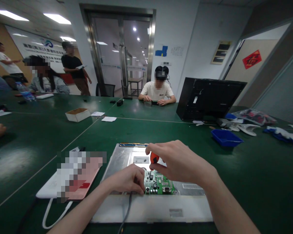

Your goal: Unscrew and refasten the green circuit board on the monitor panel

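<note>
A green circuit board point(158, 182) lies on the back of a silver display panel point(156, 206), near its middle. My right hand point(179, 161) is closed round the red-orange handle of a screwdriver point(154, 158), which stands nearly upright with its shaft pointing down onto the board. At the board's left edge, my left hand point(127, 178) has its fingers curled and pressed together; what they pinch is hidden. A dark cable point(128, 209) runs from beneath that hand toward the table's near edge. A thin strip board point(133, 145) lines the panel's far edge.
Left of the panel lie a white device and a pink one point(94, 174) with a white cable point(47, 213). A blue tray point(226, 137), a black monitor point(210, 99) and an open box point(78, 114) stand farther off. Across the green table point(127, 131) sits a person point(158, 87).
</note>
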Available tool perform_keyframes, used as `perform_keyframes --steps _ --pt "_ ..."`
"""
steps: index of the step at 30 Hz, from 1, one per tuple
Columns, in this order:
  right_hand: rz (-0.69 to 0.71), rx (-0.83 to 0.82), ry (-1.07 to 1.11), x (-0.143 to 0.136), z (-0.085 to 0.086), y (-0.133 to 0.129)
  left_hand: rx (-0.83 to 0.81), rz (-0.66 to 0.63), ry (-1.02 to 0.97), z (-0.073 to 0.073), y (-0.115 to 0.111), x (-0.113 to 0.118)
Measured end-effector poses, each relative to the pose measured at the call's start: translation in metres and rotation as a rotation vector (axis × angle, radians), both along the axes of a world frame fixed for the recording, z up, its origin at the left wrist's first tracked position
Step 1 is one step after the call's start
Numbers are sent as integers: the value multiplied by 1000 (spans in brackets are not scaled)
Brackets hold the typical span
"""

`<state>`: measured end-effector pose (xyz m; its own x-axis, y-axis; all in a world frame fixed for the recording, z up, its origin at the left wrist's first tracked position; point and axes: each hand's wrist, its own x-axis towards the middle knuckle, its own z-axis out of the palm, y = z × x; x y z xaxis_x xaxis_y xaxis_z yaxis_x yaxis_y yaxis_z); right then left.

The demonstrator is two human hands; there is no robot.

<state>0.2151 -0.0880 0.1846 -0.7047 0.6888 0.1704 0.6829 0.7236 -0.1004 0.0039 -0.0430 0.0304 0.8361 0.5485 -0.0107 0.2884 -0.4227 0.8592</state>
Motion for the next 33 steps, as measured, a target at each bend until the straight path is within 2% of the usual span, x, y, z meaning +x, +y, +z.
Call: perform_keyframes --steps 15,26,33 --pt "16 -12 -39 -5 -1 -4 28 -56 82 7 0 -5" --pt "103 -107 -53 -15 -1 -3 5 31 134 2 2 -4" --pt "144 -142 -65 -20 -7 -3 -78 86 198 2 1 -6"
